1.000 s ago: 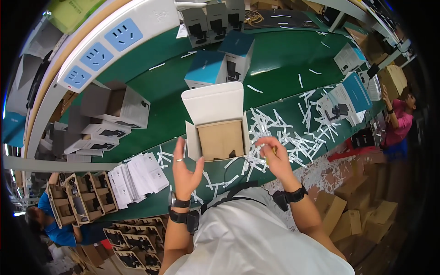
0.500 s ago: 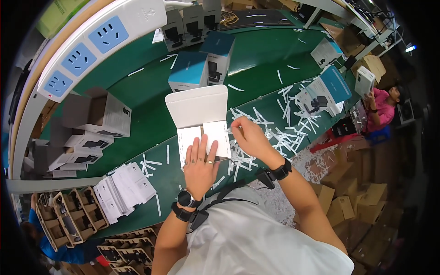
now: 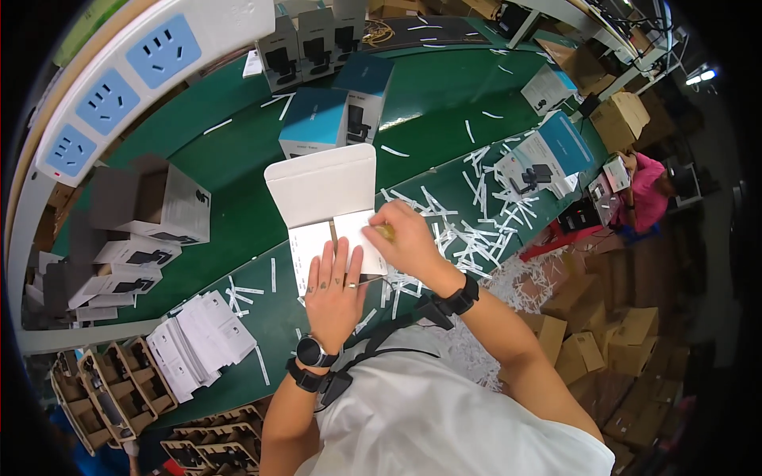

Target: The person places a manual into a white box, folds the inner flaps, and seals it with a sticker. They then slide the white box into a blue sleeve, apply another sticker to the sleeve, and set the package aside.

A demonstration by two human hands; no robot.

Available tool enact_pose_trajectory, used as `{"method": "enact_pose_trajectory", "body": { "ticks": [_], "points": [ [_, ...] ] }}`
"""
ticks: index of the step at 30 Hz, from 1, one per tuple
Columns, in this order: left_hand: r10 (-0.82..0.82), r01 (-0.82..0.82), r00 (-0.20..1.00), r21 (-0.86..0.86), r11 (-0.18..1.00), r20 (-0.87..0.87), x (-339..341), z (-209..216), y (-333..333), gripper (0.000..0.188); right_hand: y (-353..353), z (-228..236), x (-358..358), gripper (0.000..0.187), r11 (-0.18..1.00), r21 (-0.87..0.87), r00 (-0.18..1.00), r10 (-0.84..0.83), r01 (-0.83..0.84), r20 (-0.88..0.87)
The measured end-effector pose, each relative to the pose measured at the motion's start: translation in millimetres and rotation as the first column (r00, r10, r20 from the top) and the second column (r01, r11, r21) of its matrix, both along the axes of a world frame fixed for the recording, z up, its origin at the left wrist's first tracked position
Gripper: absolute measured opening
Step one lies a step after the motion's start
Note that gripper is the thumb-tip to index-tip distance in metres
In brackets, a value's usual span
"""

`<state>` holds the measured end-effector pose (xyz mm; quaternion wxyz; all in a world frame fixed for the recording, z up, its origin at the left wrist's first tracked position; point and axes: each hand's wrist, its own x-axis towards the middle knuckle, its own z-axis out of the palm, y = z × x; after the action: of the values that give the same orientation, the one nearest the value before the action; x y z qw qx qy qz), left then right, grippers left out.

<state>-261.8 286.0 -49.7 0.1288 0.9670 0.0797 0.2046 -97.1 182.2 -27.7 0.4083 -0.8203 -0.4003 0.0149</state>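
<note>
In front of me a white carton (image 3: 319, 186) stands with its long lid flap raised on the far side. Its two shorter flaps are folded inward, leaving a narrow gap between them. My left hand (image 3: 333, 293) lies flat over these flaps, fingers stretched out. Over the right-hand flap, my right hand (image 3: 409, 244) is closed, fingertips together. A small yellowish thing (image 3: 385, 231) shows at its fingers; its kind is not clear. A thin dark cord passes by the carton's near right corner.
Cut paper strips (image 3: 476, 238) litter the green table to the right. Blue-topped boxes (image 3: 313, 115) stand behind the carton, open boxes (image 3: 186, 206) at left. Leaflets (image 3: 210, 337) and moulded trays (image 3: 115, 389) lie near left. A power strip (image 3: 111, 99) crosses the upper left. Someone in pink (image 3: 649, 190) works at far right.
My right hand has moved left from the carton's right edge onto its flap, where a yellowish thing now shows. My left hand stays flat on the carton. The whole view has shifted slightly.
</note>
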Motion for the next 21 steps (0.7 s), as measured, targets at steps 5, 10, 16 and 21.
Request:
{"method": "enact_pose_trajectory", "body": {
  "ticks": [5,10,16,21],
  "points": [
    [0.017,-0.016,0.995,-0.018,1.0,0.101,1.0,-9.2,-5.3,0.049,46.8,30.7,-28.9,0.016,0.993,0.06,0.994,0.106,-0.106,0.008],
    [-0.004,0.012,0.991,-0.061,0.998,0.135,0.6,-11.1,-6.1,0.038,80.2,10.5,-35.6,0.013,0.984,-0.13,0.962,0.146,-0.118,0.229],
    [-0.054,0.072,0.992,-0.16,0.985,0.115,-6.1,-14.8,-0.3,0.04,92.5,11.2,-50.8,0.023,0.973,-0.157,0.964,0.196,-0.168,0.18],
    [-0.054,0.071,0.991,-0.143,0.987,0.119,-5.1,-18.8,0.2,0.044,96.2,8.1,-47.5,0.029,0.974,-0.157,0.982,0.177,-0.164,0.071]
  ]
}}
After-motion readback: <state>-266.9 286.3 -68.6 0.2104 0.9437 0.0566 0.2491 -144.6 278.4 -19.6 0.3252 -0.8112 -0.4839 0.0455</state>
